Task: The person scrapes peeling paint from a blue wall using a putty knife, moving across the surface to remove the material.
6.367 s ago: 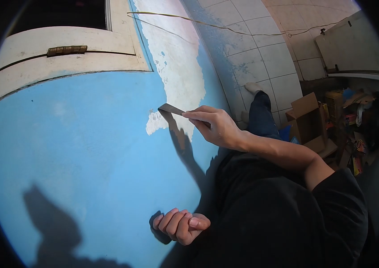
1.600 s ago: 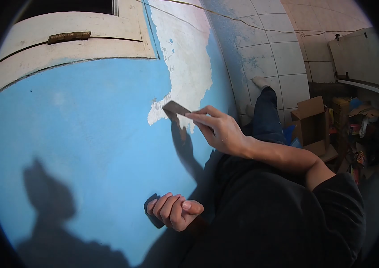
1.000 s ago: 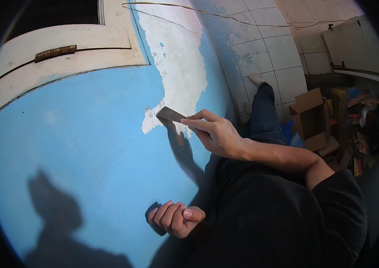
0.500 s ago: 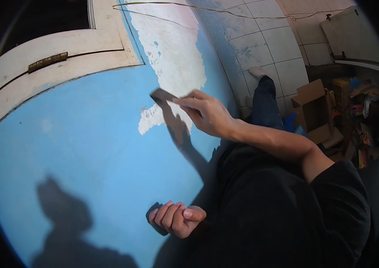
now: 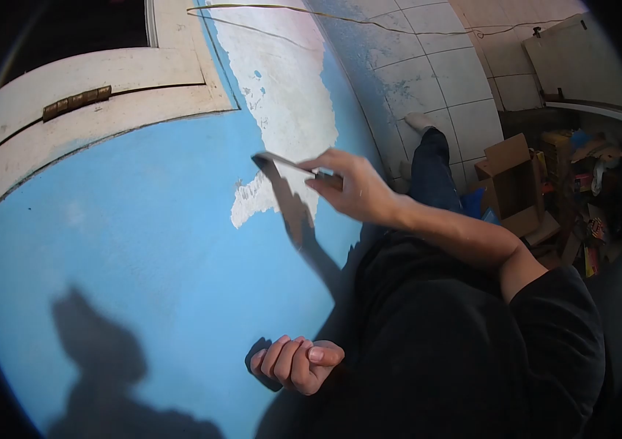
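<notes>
My right hand (image 5: pixel 351 189) grips a metal scraper (image 5: pixel 281 164) by its handle, with the flat blade held at the blue painted wall (image 5: pixel 142 241). The blade's tip sits at the edge of a scraped white patch (image 5: pixel 289 110) where the blue paint is gone. My left hand (image 5: pixel 298 364) is curled into a loose fist low down, near the wall, with nothing in it. My black sleeve and body fill the lower right.
A cream window frame (image 5: pixel 106 88) with a brass hinge (image 5: pixel 76 102) runs above the blue wall. Tiled floor (image 5: pixel 442 80) lies to the right, with my leg (image 5: pixel 428 172), an open cardboard box (image 5: pixel 512 183) and cluttered items (image 5: pixel 596 197) beyond. A thin cable (image 5: pixel 369 25) crosses the top.
My right hand has drawn back slightly to the right and tilted the scraper, so the blade now shows nearly edge-on. The left fist has barely moved.
</notes>
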A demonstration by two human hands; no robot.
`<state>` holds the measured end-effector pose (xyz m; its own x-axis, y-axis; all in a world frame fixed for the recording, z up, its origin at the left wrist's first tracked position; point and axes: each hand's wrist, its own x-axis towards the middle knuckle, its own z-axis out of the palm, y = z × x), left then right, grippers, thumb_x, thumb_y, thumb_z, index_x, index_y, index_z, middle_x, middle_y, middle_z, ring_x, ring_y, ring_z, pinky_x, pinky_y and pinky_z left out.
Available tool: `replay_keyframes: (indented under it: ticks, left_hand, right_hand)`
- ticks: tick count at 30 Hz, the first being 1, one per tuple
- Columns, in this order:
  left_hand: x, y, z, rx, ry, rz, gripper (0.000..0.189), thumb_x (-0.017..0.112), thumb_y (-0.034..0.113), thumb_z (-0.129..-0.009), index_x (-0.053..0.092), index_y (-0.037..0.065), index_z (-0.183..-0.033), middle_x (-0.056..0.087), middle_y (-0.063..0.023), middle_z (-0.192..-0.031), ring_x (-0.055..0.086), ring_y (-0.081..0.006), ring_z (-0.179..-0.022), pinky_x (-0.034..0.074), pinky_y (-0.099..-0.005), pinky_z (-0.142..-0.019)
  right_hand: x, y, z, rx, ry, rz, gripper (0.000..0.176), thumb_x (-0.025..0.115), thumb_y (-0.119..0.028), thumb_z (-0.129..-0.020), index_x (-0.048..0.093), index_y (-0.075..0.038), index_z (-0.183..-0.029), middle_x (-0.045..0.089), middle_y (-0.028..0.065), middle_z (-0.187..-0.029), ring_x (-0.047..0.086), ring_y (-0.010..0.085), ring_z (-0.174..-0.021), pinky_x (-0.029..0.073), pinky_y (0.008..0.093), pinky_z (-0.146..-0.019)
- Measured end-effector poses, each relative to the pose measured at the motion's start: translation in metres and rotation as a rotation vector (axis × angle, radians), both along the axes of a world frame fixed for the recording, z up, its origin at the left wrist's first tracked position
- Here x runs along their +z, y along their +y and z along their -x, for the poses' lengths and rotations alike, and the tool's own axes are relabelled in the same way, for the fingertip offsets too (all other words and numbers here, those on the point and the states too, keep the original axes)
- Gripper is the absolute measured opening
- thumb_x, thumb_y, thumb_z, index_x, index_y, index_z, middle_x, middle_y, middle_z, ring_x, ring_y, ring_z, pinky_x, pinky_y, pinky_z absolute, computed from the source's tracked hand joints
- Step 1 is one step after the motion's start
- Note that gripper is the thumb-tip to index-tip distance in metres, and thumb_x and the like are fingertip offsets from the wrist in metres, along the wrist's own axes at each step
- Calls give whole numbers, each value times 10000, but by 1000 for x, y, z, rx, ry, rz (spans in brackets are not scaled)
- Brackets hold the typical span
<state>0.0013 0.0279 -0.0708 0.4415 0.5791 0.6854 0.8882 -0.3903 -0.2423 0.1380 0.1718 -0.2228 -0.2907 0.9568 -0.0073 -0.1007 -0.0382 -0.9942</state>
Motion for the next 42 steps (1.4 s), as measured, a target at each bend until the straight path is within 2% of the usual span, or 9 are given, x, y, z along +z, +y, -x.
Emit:
replay_keyframes:
  ticks: [4, 9, 13, 18, 26, 30, 31, 34, 42]
  left_hand:
    - [2, -2, 2, 12, 9, 0, 139, 457, 99, -851, 481, 42, -727, 515, -55, -680, 518, -192, -631, 367, -359, -626]
    - [3, 2, -2, 49, 11, -31, 129, 465, 106, -841, 478, 55, -723, 516, -46, -671, 528, -187, -629, 381, -359, -635]
    - [0, -3, -5, 178, -44, -60, 76, 504, 158, -798, 497, 108, -742, 562, -11, -713, 574, -148, -685, 389, -365, -737]
    - [1, -3, -23, 385, -91, -68, 53, 514, 156, -810, 498, 117, -779, 566, 3, -729, 579, -147, -677, 416, -381, -770]
    - [1, 22, -38, 591, -164, -76, 105, 526, 96, -869, 524, 50, -775, 592, -71, -762, 593, -233, -719, 472, -400, -755]
    - [-8, 10, -47, 620, -312, -134, 83, 527, 46, -884, 592, -5, -874, 602, -126, -789, 606, -292, -774, 488, -428, -797]
    - [-17, 3, -61, 785, -388, -231, 105, 545, 86, -858, 594, 2, -897, 597, -141, -893, 589, -306, -855, 468, -450, -812]
    - [-29, -9, -74, 981, -391, -377, 174, 567, 90, -869, 569, -26, -998, 550, -198, -1080, 547, -320, -1002, 442, -468, -893]
    - [-53, -29, -107, 1298, -519, -448, 599, 609, 146, -890, 358, -32, -1403, 291, -266, -1457, 277, -407, -1377, 262, -524, -1105]
  right_hand:
    - [-5, 37, -16, 197, 375, 430, 348, 583, -183, -972, 590, -10, -1275, 637, 64, -1023, 577, 86, -725, 467, 202, -511]
    - [-17, 37, -8, 354, 571, 597, 519, 502, -289, -1023, 359, -89, -1479, 614, 44, -977, 545, 58, -653, 427, 182, -454]
    - [-4, 47, -9, 402, 249, 462, 570, 459, -335, -1037, 241, -168, -1536, 612, 56, -912, 496, 49, -575, 419, 204, -438]
    - [41, 65, -24, 605, 212, 353, 599, 483, -415, -1012, 308, -134, -1512, 581, 30, -745, 476, 60, -510, 429, 226, -421]
    - [78, 122, -52, 810, -158, 127, 495, 515, -319, -1011, 437, -80, -1437, 581, 36, -771, 507, 79, -558, 462, 234, -522]
    - [74, 144, -66, 872, -160, -423, 444, 524, -150, -1000, 450, -113, -1436, 619, 67, -946, 585, 111, -739, 508, 255, -634]
    - [94, 157, -75, 1038, -231, -189, 454, 521, -70, -986, 456, -117, -1433, 615, 73, -1003, 596, 126, -813, 513, 263, -670]
    - [91, 171, -66, 1096, -173, -509, 430, 519, -58, -964, 487, -70, -1393, 637, 134, -1046, 597, 183, -806, 493, 318, -760]
    - [49, 140, -30, 1192, -138, -87, 348, 554, -116, -972, 528, -19, -1305, 668, 49, -891, 552, 61, -669, 463, 225, -585]
